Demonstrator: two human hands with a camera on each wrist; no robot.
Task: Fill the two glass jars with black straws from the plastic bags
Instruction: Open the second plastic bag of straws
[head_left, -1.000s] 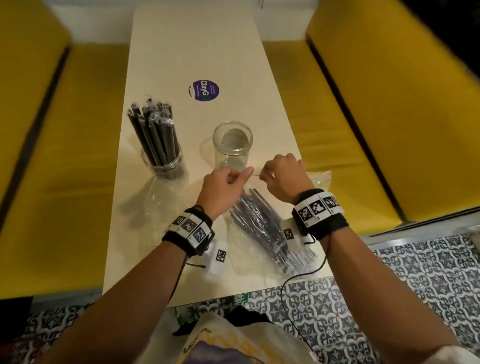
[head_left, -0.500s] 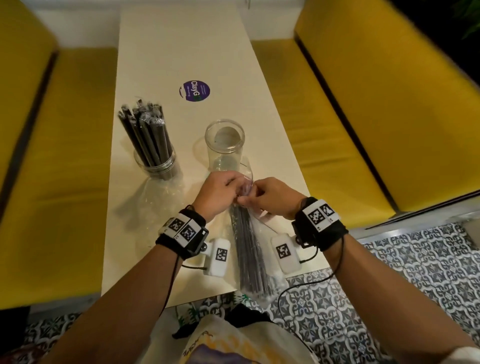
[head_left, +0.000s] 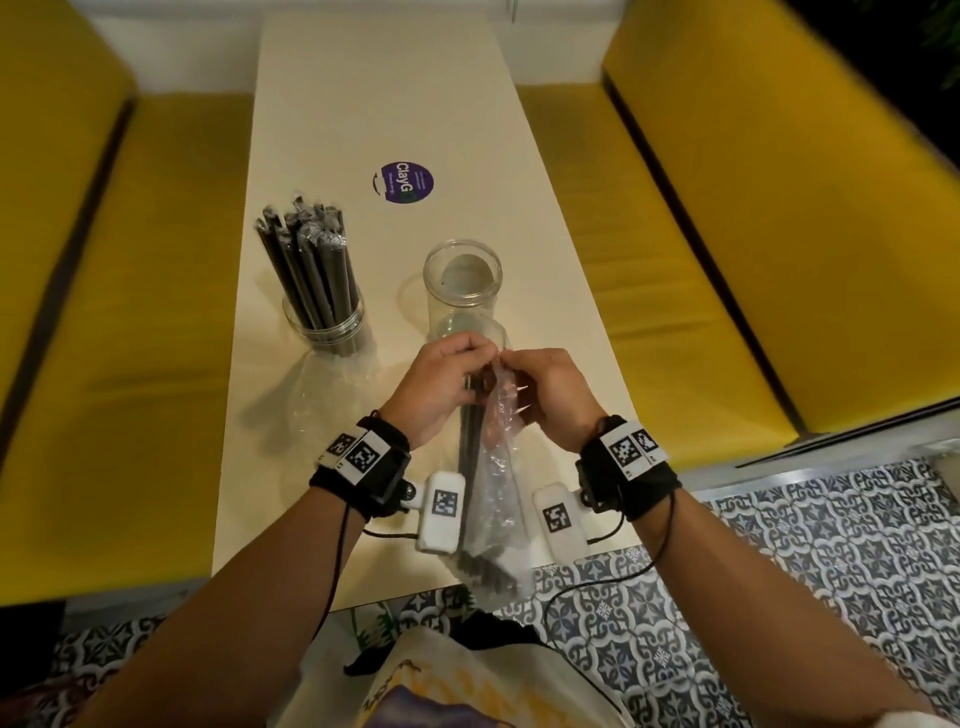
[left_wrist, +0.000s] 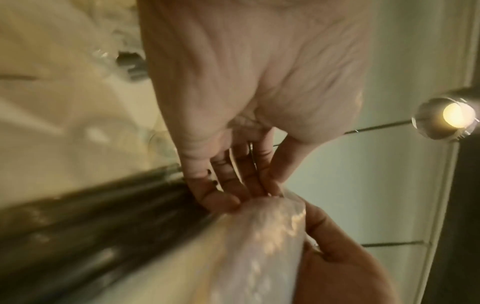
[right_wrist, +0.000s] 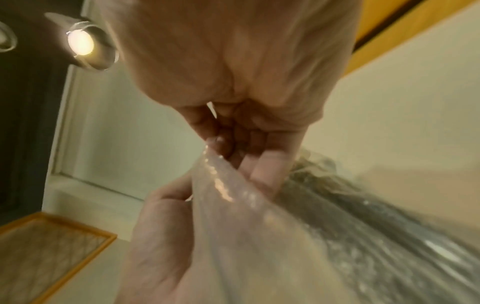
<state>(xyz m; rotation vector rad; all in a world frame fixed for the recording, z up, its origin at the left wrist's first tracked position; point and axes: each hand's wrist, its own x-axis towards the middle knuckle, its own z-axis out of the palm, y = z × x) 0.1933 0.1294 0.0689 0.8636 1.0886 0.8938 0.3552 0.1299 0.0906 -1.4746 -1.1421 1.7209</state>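
Note:
A clear plastic bag (head_left: 493, 499) of black straws (head_left: 470, 467) runs from my hands down past the table's near edge. My left hand (head_left: 467, 358) and right hand (head_left: 519, 369) both pinch the film at its top end, side by side. In the left wrist view, the left fingertips (left_wrist: 223, 199) press the bag's edge (left_wrist: 259, 236) beside the dark straws (left_wrist: 91, 236). The right thumb (right_wrist: 267, 170) clamps the film (right_wrist: 246, 226) in the right wrist view. Just beyond my hands stands an empty glass jar (head_left: 462, 280). A second jar (head_left: 324, 327) at the left is packed with black straws (head_left: 306, 260).
An empty crumpled plastic bag (head_left: 322, 405) lies in front of the full jar. A purple round sticker (head_left: 402, 182) sits on the cream table (head_left: 395, 88) further back. Yellow benches (head_left: 701, 270) flank the table. A cloth bag (head_left: 441, 691) lies below the near edge.
My hands came together on the bag's top end. The bag swung from lying slantwise on the table to pointing straight toward me, its top lifted.

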